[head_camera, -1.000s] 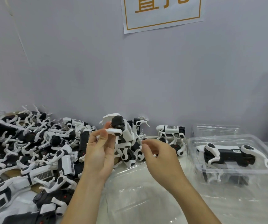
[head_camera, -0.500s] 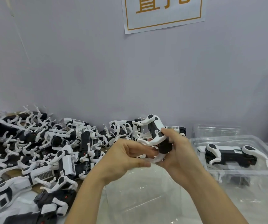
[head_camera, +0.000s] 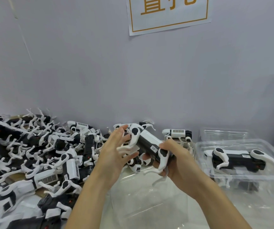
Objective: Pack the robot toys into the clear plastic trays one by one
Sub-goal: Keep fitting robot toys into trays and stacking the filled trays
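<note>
Right hand (head_camera: 179, 156) is gripping a toy (head_camera: 147, 142) at its lower end, fingers curled around it; left hand (head_camera: 114, 154), fingers spread, is touching its legs.

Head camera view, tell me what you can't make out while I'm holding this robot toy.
- Sign on the wall: cut off by the top edge of the head view.
- Held robot toy: its lower end is hidden inside the right hand; label print too small.
- Left hand: fingers blurred, so contact is unclear.
- Tray stack: lower toy obscured by clear plastic.
</note>
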Demonstrator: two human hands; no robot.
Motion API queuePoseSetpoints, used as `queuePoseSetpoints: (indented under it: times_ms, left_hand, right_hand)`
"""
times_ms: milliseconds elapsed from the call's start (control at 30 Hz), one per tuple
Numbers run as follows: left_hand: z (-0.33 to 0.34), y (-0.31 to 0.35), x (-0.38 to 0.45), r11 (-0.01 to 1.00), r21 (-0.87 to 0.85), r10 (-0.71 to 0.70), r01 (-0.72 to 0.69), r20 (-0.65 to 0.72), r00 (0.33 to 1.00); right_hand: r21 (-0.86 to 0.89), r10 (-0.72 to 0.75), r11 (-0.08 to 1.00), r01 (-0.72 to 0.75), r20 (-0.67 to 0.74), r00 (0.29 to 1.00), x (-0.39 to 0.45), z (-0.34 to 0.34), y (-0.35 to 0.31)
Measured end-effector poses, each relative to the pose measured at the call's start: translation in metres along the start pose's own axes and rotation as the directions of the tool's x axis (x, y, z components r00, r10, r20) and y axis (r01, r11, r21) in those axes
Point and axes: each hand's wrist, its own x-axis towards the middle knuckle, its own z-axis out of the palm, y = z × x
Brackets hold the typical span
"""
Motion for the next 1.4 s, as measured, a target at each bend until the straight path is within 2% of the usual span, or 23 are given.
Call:
queuePoseSetpoints:
  times_ms: [100,200,233,300,367,400,500,567,600,667,733,800,833,900,933,967,1000,1033,1100,1267,1400]
  left_hand:
    - [-0.005,0.006,-0.004,0.994,-0.088,-0.051,0.066,0.160,0.986]
    - [-0.011,0.007,-0.003,0.996,-0.086,0.010,0.005,0.179,0.984]
    - [-0.011,0.007,-0.003,0.997,-0.076,0.040,-0.027,0.170,0.985]
    - [-0.010,0.007,-0.002,0.995,-0.045,0.094,-0.088,0.138,0.986]
    - [-0.008,0.007,-0.001,0.991,-0.003,0.136,-0.136,0.086,0.987]
    - [-0.005,0.007,-0.001,0.989,0.017,0.149,-0.150,0.064,0.987]
    - [0.008,0.006,-0.002,0.972,0.127,0.191,-0.196,0.046,0.980]
    - [0.017,0.005,-0.003,0.948,0.220,0.229,-0.230,0.031,0.973]
    - [0.020,0.006,-0.005,0.938,0.253,0.240,-0.237,0.017,0.971]
    - [0.025,0.007,-0.007,0.925,0.317,0.220,-0.207,-0.003,0.976]
    - [0.026,0.011,-0.008,0.880,0.450,0.196,-0.154,-0.047,0.980]
    - [0.024,0.017,-0.008,0.775,0.631,0.182,-0.036,-0.168,0.969]
    - [0.022,0.022,-0.008,0.668,0.743,0.173,0.053,-0.224,0.959]
    - [0.014,0.026,-0.014,0.313,0.924,0.101,0.220,-0.263,0.959]
    - [0.010,0.026,-0.018,0.137,0.954,0.023,0.266,-0.271,0.962]
    - [0.007,0.024,-0.023,0.004,0.957,-0.067,0.289,-0.288,0.955]
    - [0.004,0.021,-0.028,-0.076,0.951,-0.142,0.300,-0.308,0.941]
    - [0.002,0.017,-0.033,-0.108,0.946,-0.194,0.307,-0.323,0.926]
    - [-0.003,0.007,-0.040,-0.081,0.943,-0.227,0.323,-0.333,0.915]
    - [-0.011,-0.015,-0.036,0.257,0.917,-0.061,0.305,-0.299,0.952]
    - [-0.016,-0.035,-0.023,0.402,0.889,0.001,0.219,-0.239,0.971]
  right_hand:
    - [-0.025,0.042,0.999,-0.040,0.096,0.994,-0.003,-0.002,0.001]
    - [-0.010,0.060,0.998,-0.059,0.142,0.988,-0.003,-0.001,0.001]
    - [-0.051,0.063,0.997,-0.056,0.153,0.986,-0.003,-0.001,0.000]
    - [-0.308,0.041,0.951,-0.012,0.086,0.995,-0.004,0.000,-0.002]
    - [-0.629,-0.083,0.775,0.057,-0.012,0.996,-0.005,0.002,-0.007]
    - [-0.719,-0.156,0.690,0.090,-0.025,0.987,-0.004,0.004,-0.009]
    - [-0.894,-0.350,0.428,0.136,-0.025,0.936,0.005,0.009,-0.013]
    - [-0.926,-0.405,0.341,0.165,0.014,0.914,0.011,0.010,-0.010]
    - [-0.914,-0.413,0.365,0.179,0.014,0.911,0.014,0.010,-0.007]
    - [-0.835,-0.412,0.514,0.195,-0.040,0.910,0.014,0.009,0.003]
    - [-0.755,-0.412,0.620,0.213,-0.083,0.907,0.014,0.006,0.011]
    - [-0.697,-0.412,0.685,0.211,-0.133,0.901,0.016,-0.001,0.017]
    - [-0.672,-0.410,0.711,0.208,-0.156,0.899,0.017,-0.006,0.017]
    - [-0.641,-0.387,0.744,0.187,-0.186,0.903,0.018,-0.014,0.017]
    - [-0.632,-0.370,0.756,0.171,-0.197,0.908,0.018,-0.017,0.017]
    - [-0.622,-0.352,0.767,0.155,-0.207,0.913,0.017,-0.019,0.018]
    - [-0.615,-0.334,0.776,0.139,-0.216,0.917,0.017,-0.021,0.018]
    - [-0.613,-0.318,0.780,0.123,-0.221,0.922,0.016,-0.022,0.018]
    - [-0.617,-0.302,0.780,0.105,-0.224,0.927,0.015,-0.023,0.017]
    - [-0.651,-0.308,0.748,0.126,-0.172,0.936,0.015,-0.023,0.018]
    - [-0.698,-0.304,0.702,0.139,-0.118,0.945,0.017,-0.022,0.020]
